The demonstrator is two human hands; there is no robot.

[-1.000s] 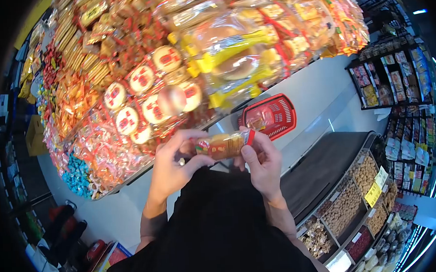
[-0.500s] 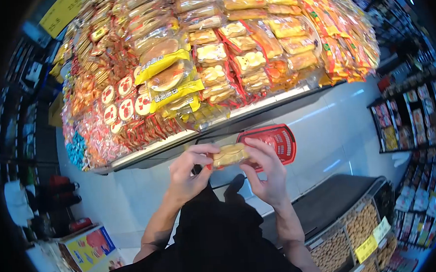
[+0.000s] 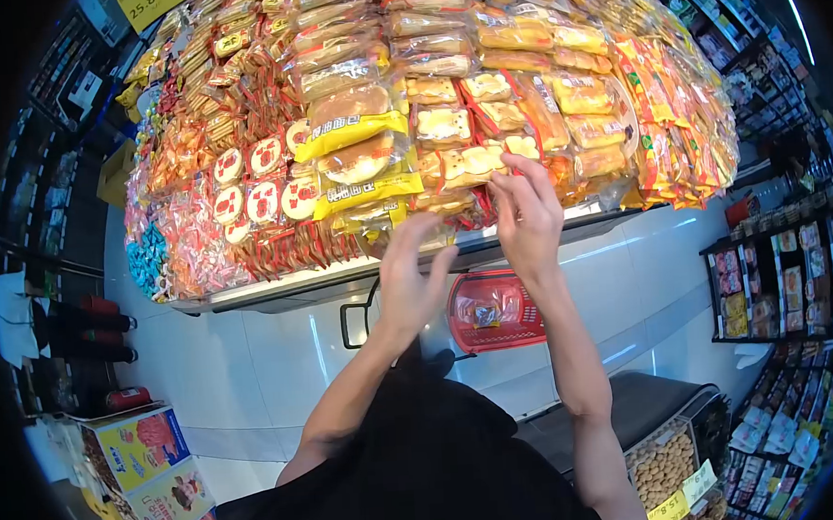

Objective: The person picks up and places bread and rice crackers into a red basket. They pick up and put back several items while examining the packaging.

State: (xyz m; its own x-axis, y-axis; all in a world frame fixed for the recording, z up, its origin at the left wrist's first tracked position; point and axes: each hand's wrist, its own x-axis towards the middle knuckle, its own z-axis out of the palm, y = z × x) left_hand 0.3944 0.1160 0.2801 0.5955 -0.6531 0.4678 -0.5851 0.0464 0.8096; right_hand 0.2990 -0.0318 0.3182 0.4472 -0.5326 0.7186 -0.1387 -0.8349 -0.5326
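A clear packet of bear-shaped bread lies across the front of the heaped display, on top of similar packets. My right hand is at its right end, fingers and thumb bent around the near edge. Lower and to the left, my left hand hangs in front of the display edge, slightly blurred, with thumb and fingers apart and nothing in it. Close to that hand are round breads in yellow-banded wrappers. More bear-faced bread packets lie just behind the one my right hand touches.
A red shopping basket with a small packet inside stands on the floor below the display. Round red-printed cookies and wrapped candies fill the left side. A bin of nuts stands at lower right, shelves at far right.
Both hands moved up and forward from in front of my body to the display. The bread packet, held between both hands before, now lies on the pile; my left hand has let go.
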